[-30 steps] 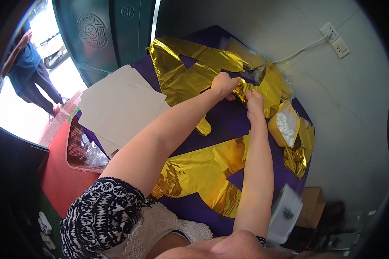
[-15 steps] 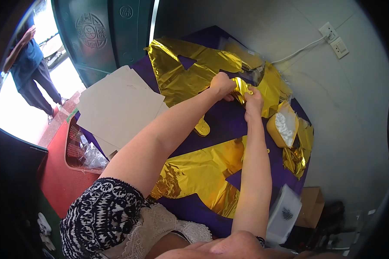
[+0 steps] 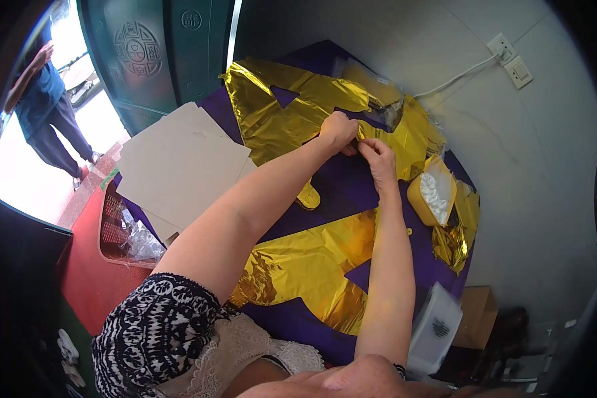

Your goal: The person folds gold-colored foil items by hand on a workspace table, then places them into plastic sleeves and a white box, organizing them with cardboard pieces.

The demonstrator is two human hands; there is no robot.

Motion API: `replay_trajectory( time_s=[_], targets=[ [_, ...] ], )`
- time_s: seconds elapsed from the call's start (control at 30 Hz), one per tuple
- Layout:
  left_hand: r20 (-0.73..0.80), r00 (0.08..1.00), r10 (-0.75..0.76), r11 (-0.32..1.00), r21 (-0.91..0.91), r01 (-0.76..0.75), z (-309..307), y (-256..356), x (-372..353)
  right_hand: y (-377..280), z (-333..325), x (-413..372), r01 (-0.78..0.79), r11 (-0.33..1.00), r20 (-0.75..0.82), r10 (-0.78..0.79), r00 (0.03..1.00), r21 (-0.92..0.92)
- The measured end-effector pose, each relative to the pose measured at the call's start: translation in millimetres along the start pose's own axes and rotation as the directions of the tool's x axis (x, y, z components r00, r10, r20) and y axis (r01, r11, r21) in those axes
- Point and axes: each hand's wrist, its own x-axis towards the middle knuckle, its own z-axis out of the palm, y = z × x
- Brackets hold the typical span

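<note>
Both of my hands are over the far middle of the purple-covered table. My left hand [image 3: 339, 132] is closed on a small folded gold foil balloon [image 3: 361, 131], mostly hidden by the fingers. My right hand [image 3: 381, 162] pinches the same foil from the right, its fingertips close to the left hand. Around them lie flat gold foil balloons: a large one [image 3: 262, 109] at the back left, another [image 3: 404, 142] on the right, and a wide one [image 3: 305, 255] nearer me. A small folded gold piece [image 3: 308, 197] lies below my left wrist.
A yellow tub [image 3: 423, 205] with white stringy material stands at the right. Pale cardboard sheets [image 3: 179, 156] lie at the left above a red basket [image 3: 103, 265] with clear plastic. A clear plastic box [image 3: 434, 328] and brown carton [image 3: 476, 318] sit lower right. A person [image 3: 46, 99] stands outside.
My right hand has moved slightly left, closer to my left hand. Less of the gold foil shows between them, and it is more covered by the fingers.
</note>
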Motion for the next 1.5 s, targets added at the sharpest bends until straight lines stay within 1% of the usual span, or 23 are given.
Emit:
replay_trajectory(
  time_s=[0.07,0.17,0.27,0.37,0.47,0.6,0.63,0.7,0.8,0.93,1.03,1.23,1.33,1.4,1.5],
  targets=[
    [-0.01,1.0,-0.008,1.0,0.001,0.008,0,-1,3,-1,-1,-1,0.025,0.997,0.015,-0.024,1.0,-0.069],
    [-0.008,1.0,-0.018,1.0,0.009,0.018,-1,-1,6,-1,-1,0,0.013,0.999,0.012,-0.013,1.0,-0.043],
    [-0.009,1.0,-0.019,1.0,-0.025,0.018,2,-6,12,0,0,-1,0.024,0.999,-0.042,-0.026,0.999,-0.038],
    [-0.022,0.999,-0.025,1.0,0.007,0.025,3,-5,12,-2,0,0,-0.047,0.998,-0.073,0.05,0.996,0.043],
    [0.008,0.999,-0.039,0.998,0.049,0.038,-1,4,5,-5,3,0,-0.089,0.994,-0.124,0.096,0.988,0.063],
    [-0.012,1.0,0.012,0.998,0.066,-0.011,0,4,0,2,2,6,-0.171,0.985,-0.128,0.168,0.977,-0.011],
    [-0.005,1.0,-0.003,0.994,0.113,0.004,-1,3,2,0,3,3,-0.184,0.983,-0.125,0.181,0.975,-0.01],
    [0.021,1.0,-0.014,0.988,0.154,0.011,-5,10,-7,-6,4,3,-0.184,0.983,-0.129,0.182,0.975,-0.005],
    [0.031,0.999,0.015,0.992,0.127,-0.019,-5,7,-3,-9,6,3,-0.181,0.984,-0.137,0.179,0.974,0.001],
    [0.022,1.0,0.014,0.994,0.109,-0.016,-3,8,-3,-7,5,5,-0.205,0.978,-0.126,0.208,0.97,0.031],
    [0.027,0.999,0.02,0.997,0.071,-0.022,-2,4,-1,-6,5,7,-0.187,0.981,-0.134,0.194,0.972,0.058],
    [0.025,1.0,-0.012,0.999,0.043,0.011,-2,2,4,1,4,11,-0.193,0.965,-0.178,0.225,0.958,0.179],
    [-0.008,1.0,-0.02,0.996,0.081,0.02,0,1,6,1,2,11,-0.168,0.969,-0.184,0.201,0.962,0.18],
    [-0.014,1.0,-0.01,0.994,0.107,0.012,1,-3,11,4,2,12,-0.173,0.974,-0.176,0.197,0.964,0.143],
    [0.014,0.999,-0.036,0.988,0.153,0.034,1,-1,14,7,2,15,-0.148,0.984,-0.175,0.163,0.971,0.098]
  ],
)
